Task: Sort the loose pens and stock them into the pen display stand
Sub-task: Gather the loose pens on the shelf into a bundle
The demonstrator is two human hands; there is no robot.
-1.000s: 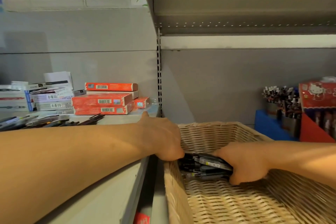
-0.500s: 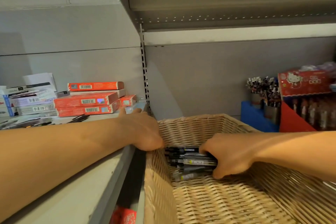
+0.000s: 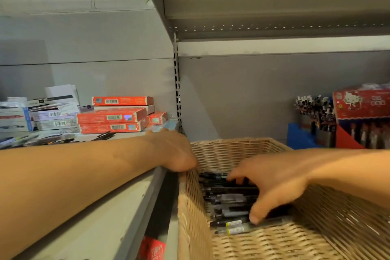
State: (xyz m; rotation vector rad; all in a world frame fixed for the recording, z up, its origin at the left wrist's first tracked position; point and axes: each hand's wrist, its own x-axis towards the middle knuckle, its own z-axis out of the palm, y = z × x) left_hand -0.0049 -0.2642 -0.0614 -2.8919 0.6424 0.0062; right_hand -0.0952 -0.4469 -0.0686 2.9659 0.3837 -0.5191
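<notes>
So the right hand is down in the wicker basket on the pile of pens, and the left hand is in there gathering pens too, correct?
Not quite. In the head view the left hand rests on the wicker basket's rim, not inside gathering. The right hand is indeed on the pile of pens.

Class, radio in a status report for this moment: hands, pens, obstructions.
Left hand gripping wicker basket rim. Right hand spread open over pen pile inside. Nothing blocking.
</notes>
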